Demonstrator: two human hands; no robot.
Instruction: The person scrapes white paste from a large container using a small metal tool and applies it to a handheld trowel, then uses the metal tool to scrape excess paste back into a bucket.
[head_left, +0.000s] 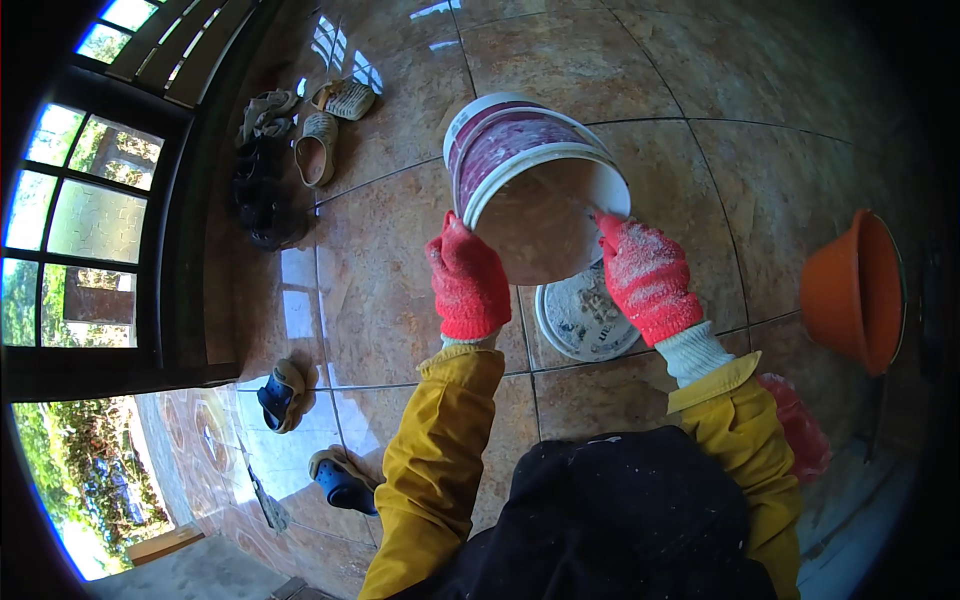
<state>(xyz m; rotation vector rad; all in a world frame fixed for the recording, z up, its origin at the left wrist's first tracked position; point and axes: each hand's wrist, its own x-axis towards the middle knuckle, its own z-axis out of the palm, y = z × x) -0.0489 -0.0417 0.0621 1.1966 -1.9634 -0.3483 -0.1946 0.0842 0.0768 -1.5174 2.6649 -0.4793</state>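
A white plastic bucket (525,140) with a smeared purple band is tipped toward me, its mouth facing me. Its inside (540,220) looks brown; whether that is a coating or contents I cannot tell. My left hand (468,280), in a red glove dusted with pale powder, closes on the rim at the left. At the right side of the rim is my right hand (648,280), in a matching glove, fingers curled against the edge. Partly behind the bucket and my right hand, a round white lid (585,315) with grey residue lies on the tiles.
An orange basin (850,290) stands at the right. Several shoes (315,150) sit by the dark-framed window (90,220) at the far left, and two blue clogs (345,485) lie nearer. A red plastic bag-like thing (795,425) is beside my right sleeve. Brown tiles (410,290) cover the floor.
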